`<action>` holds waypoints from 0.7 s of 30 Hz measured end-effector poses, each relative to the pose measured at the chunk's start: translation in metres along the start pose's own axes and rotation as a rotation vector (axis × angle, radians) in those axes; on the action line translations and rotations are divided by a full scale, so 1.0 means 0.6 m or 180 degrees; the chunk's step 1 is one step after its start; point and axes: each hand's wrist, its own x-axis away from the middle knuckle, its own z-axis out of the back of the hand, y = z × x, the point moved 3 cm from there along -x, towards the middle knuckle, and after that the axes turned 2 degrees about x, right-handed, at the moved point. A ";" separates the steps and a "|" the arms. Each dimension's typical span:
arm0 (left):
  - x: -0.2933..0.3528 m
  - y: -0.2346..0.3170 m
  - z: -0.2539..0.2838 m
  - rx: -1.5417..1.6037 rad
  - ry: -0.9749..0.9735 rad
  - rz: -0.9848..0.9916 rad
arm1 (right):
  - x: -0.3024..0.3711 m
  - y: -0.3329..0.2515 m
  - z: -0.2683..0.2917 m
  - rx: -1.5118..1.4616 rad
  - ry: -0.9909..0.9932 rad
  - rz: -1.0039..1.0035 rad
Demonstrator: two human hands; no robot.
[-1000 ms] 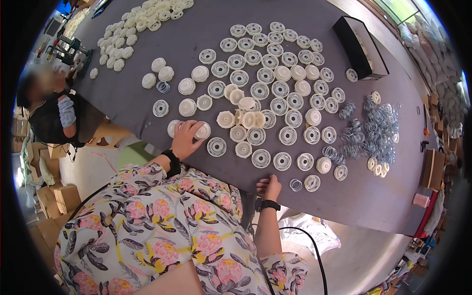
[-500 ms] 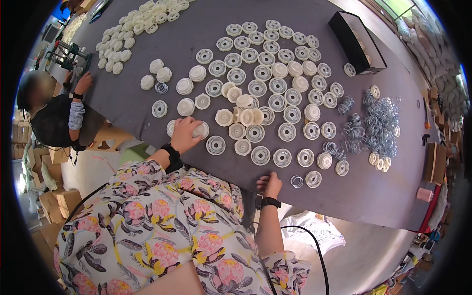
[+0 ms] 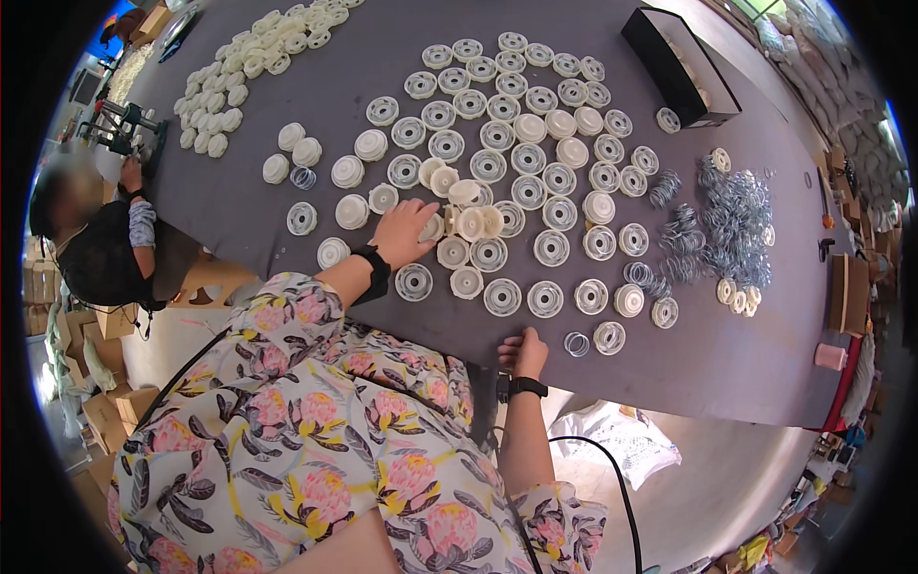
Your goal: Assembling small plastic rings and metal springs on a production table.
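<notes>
My left hand (image 3: 406,234) reaches over the table to a small heap of white plastic caps (image 3: 470,222). Its thumb and fingers close around the rim of one pale round cap (image 3: 432,228) at the heap's left side. At the table's near edge rests my right hand (image 3: 524,354), its fingers curled inward; whatever they may hold is hidden. Just right of it lie a loose metal spring (image 3: 577,344) and a round white part with a ringed face (image 3: 609,338). Many similar ringed parts (image 3: 550,248) spread across the grey table (image 3: 459,344).
A tangled pile of springs (image 3: 734,225) lies on the right. An open black box (image 3: 681,67) stands at the far right. More white parts (image 3: 215,100) cover the far left, where another person (image 3: 105,230) works beside a green hand press (image 3: 124,122).
My left hand has moved right and slightly away from me, from a domed white cap to the heap. The right hand stays put. The view has shifted slightly.
</notes>
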 end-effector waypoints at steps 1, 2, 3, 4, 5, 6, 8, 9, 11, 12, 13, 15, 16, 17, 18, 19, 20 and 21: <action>-0.002 -0.005 0.000 -0.0138 -0.0094 0.0029 | 0.000 0.000 -0.001 0.0007 -0.0006 0.0000; -0.003 0.007 0.011 -0.0138 -0.0107 0.0009 | -0.003 0.002 0.003 -0.0009 0.0001 -0.0002; -0.001 0.017 0.021 0.0059 -0.0068 0.0111 | -0.006 0.005 0.004 -0.0032 0.0019 -0.0006; 0.003 0.025 0.024 0.0254 -0.0029 0.0215 | -0.009 0.006 0.007 -0.0056 0.0038 -0.0014; 0.015 0.026 0.025 0.0241 -0.0032 0.0216 | -0.005 0.002 0.004 -0.0024 0.0053 0.0018; 0.032 0.025 0.027 0.1052 0.0044 0.0308 | -0.003 0.000 0.003 0.0008 0.0068 0.0050; 0.067 0.022 0.025 0.1859 0.0131 0.0407 | -0.007 0.003 0.001 0.0010 0.0046 0.0055; 0.083 0.022 0.017 0.2246 0.0113 0.0424 | -0.010 0.005 0.002 0.0002 0.0043 0.0063; 0.108 0.024 0.009 0.2524 0.0143 0.0432 | -0.014 0.006 0.003 -0.0021 0.0040 0.0084; 0.115 0.026 0.010 0.2523 0.0147 0.0437 | -0.014 0.007 0.003 -0.0036 0.0038 0.0103; 0.120 0.029 0.013 0.2192 0.0230 0.0357 | -0.014 0.008 0.003 -0.0031 0.0036 0.0102; 0.123 0.030 0.016 0.1869 0.0325 0.0289 | -0.009 0.003 0.002 0.0011 0.0037 0.0157; 0.122 0.030 0.015 0.1950 0.0218 0.0185 | -0.008 0.004 0.002 0.0022 0.0036 0.0159; 0.122 0.031 0.013 0.2028 0.0114 0.0081 | -0.008 0.004 0.001 0.0016 0.0053 0.0206; 0.125 0.028 0.008 0.2029 0.0124 0.0089 | -0.008 0.005 0.001 0.0009 0.0070 0.0252; 0.127 0.024 0.000 0.2239 0.0124 0.0164 | -0.008 0.005 -0.001 0.0020 0.0065 0.0255; 0.129 0.022 -0.004 0.2450 0.0120 0.0236 | -0.007 0.005 -0.001 0.0015 0.0081 0.0256; 0.131 0.019 -0.005 0.2453 0.0126 0.0241 | -0.006 0.005 -0.002 0.0010 0.0098 0.0256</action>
